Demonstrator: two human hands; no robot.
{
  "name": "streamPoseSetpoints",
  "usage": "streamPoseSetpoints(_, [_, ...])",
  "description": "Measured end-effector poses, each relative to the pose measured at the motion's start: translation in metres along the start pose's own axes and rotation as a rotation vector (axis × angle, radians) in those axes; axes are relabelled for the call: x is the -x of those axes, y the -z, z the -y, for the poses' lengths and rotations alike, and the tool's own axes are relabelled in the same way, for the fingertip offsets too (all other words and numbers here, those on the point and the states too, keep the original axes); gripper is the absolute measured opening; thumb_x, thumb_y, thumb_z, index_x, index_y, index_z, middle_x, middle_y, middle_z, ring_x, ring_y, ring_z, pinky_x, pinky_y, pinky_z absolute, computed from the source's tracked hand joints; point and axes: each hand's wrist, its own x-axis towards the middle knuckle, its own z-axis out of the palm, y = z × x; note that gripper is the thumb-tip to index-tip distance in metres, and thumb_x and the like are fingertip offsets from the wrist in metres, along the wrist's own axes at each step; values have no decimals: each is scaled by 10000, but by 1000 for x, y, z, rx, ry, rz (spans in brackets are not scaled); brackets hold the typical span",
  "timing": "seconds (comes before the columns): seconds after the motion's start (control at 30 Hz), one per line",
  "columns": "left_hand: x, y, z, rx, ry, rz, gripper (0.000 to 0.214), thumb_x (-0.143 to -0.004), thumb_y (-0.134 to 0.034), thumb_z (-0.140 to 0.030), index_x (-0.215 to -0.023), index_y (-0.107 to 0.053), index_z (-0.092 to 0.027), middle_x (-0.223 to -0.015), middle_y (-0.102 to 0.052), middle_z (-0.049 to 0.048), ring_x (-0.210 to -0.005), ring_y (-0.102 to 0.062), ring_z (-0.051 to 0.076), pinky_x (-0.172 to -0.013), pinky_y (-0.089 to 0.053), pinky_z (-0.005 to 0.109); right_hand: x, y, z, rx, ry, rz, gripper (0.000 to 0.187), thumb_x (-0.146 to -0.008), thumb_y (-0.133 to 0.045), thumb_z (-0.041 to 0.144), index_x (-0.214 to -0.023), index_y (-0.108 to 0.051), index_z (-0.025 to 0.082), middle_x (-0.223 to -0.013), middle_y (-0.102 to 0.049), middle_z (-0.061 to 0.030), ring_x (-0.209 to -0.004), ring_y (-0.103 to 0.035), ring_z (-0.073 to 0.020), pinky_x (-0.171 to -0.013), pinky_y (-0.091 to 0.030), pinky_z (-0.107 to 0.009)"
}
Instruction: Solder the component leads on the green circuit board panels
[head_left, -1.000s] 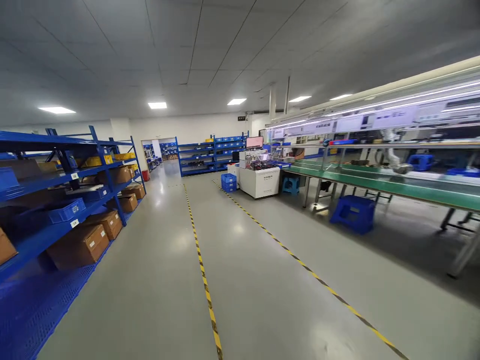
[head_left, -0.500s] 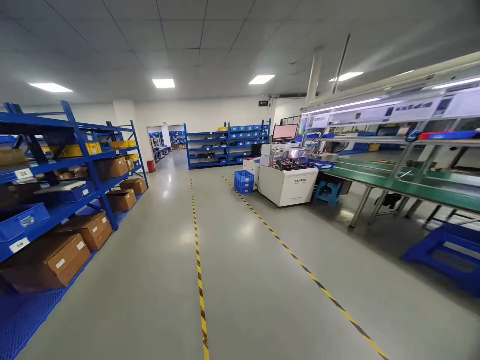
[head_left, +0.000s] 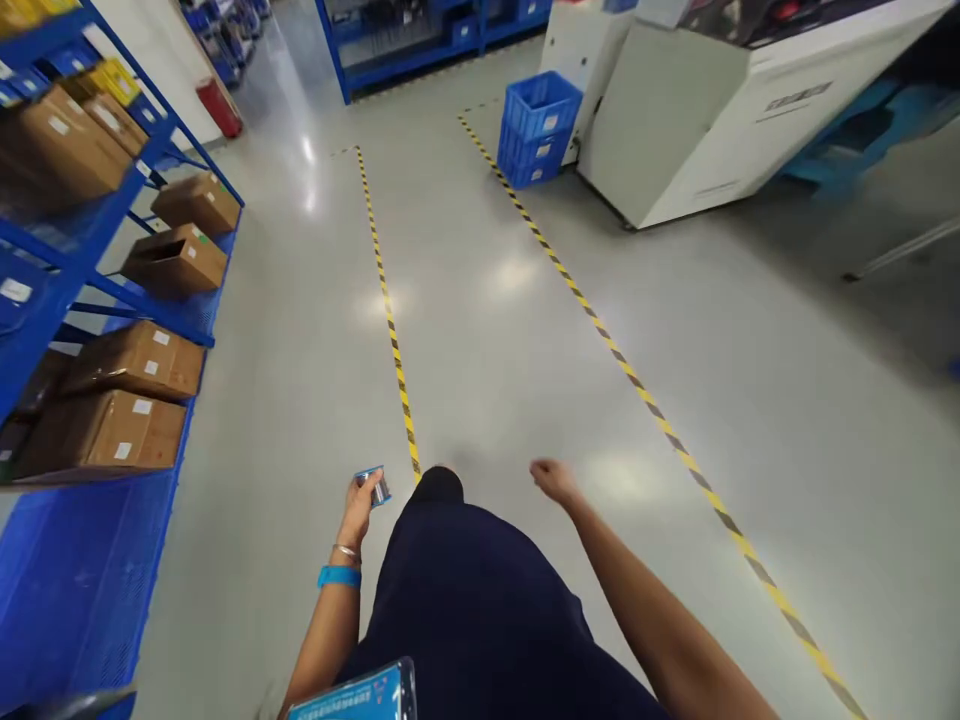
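In the head view my left hand [head_left: 361,503] is low and left of centre, its fingers closed round a small spool of solder wire [head_left: 379,488] with blue rims and a silvery winding. A metal bracelet and a blue band circle that wrist. My right hand [head_left: 553,480] hangs out in front on the other side, curled into a loose fist and slightly blurred. Nothing shows in it. Both hands are above the grey floor [head_left: 480,370], touching no furniture. A blue badge [head_left: 360,697] hangs at my front.
Blue shelving [head_left: 82,260] with cardboard boxes [head_left: 146,430] runs along my left. Yellow-black tape [head_left: 401,380] marks the walkway. Stacked blue crates [head_left: 538,130] stand ahead by a white machine [head_left: 675,130]. A red bin [head_left: 219,108] is at the back left.
The view has tipped down towards the floor and moved closer to the crates and machine. My hands, the spool and my legs have come into sight.
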Motion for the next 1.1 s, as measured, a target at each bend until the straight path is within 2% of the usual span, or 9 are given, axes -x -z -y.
streamPoseSetpoints(0.2, [-223, -104, -234, 146, -88, 90, 378, -945, -527, -466, -1113, -598, -135, -1041, -649, 72, -886, -644, 175, -788, -556, 377, -316, 43, 202, -260, 196, 144, 294, -948, -584, 329, -1188, -603, 161, -1181, -630, -87, -1024, -631, -214, -888, -531, -438])
streamPoseSetpoints(0.3, [-322, -171, -371, 161, -138, 177, 434, -945, -495, -521, -1106, -607, -134, -1052, -656, 77, -919, -646, 187, -830, -543, 400, -418, 50, 302, -426, 265, 255, 321, -910, -640, 305, -1200, -607, 172, -1177, -638, -85, -1010, -635, -212, -894, -529, -442])
streamPoseSetpoints(0.37, [-381, -221, -460, 153, -171, 245, 471, -943, -473, -554, -1114, -610, -137, -1059, -663, 80, -938, -648, 193, -858, -532, 415, -477, 54, 359, -563, 273, 308, 521, -833, -728, 306, -1308, -543, 195, -1242, -614, -100, -1005, -642, -227, -857, -546, -440])
streamPoseSetpoints(0.47, [-469, -297, -585, 108, -230, 422, 513, -930, -474, -585, -1153, -613, -145, -1131, -665, 99, -1005, -647, 208, -891, -526, 426, -584, 68, 427, -802, 283, 273, 711, -704, -827, 292, -1336, -508, 224, -1239, -626, -86, -1089, -612, -244, -933, -508, -437])
streamPoseSetpoints(0.57, [-565, -361, -701, 20, -271, 609, 628, -904, -422, -673, -1189, -625, -152, -1115, -686, 124, -962, -675, 227, -795, -562, 395, -723, 98, 478, -1051, 284, 224, 598, -726, -778, 284, -1271, -539, 223, -1158, -661, -75, -1035, -628, -240, -900, -512, -426])
streamPoseSetpoints(0.63, [-634, -392, -780, -53, -295, 656, 626, -881, -457, -679, -1182, -642, -162, -1076, -702, 127, -869, -697, 226, -697, -571, 350, -821, 127, 510, -1202, 284, 315, 525, -734, -736, 289, -1226, -576, 198, -1086, -688, -96, -920, -665, -248, -776, -550, -412])
streamPoseSetpoints(0.83, [-824, -423, -1021, -113, -393, 407, 527, -859, -545, -625, -903, -695, -121, -694, -671, 53, -582, -635, 131, -516, -483, 219, -1081, 201, 653, -1504, 224, 704, 580, -719, -632, 509, -1156, -628, 127, -772, -686, -74, -698, -664, -211, -514, -508, -280])
streamPoseSetpoints(0.97, [-962, -425, -1148, -12, -430, 124, 485, -836, -593, -594, -889, -675, -119, -689, -672, 48, -579, -634, 140, -520, -506, 242, -1256, 218, 764, -1571, 183, 931, 701, -690, -627, 563, -1236, -591, 125, -680, -628, -27, -598, -612, -180, -479, -448, -259])
streamPoseSetpoints(1.1, [-1129, -454, -1275, 72, -458, -81, 445, -799, -650, -566, -896, -665, -132, -716, -680, 35, -615, -651, 144, -602, -559, 281, -1460, 236, 855, -1646, 157, 975, 650, -669, -651, 576, -1146, -646, 135, -661, -585, -7, -563, -540, -149, -518, -414, -275])
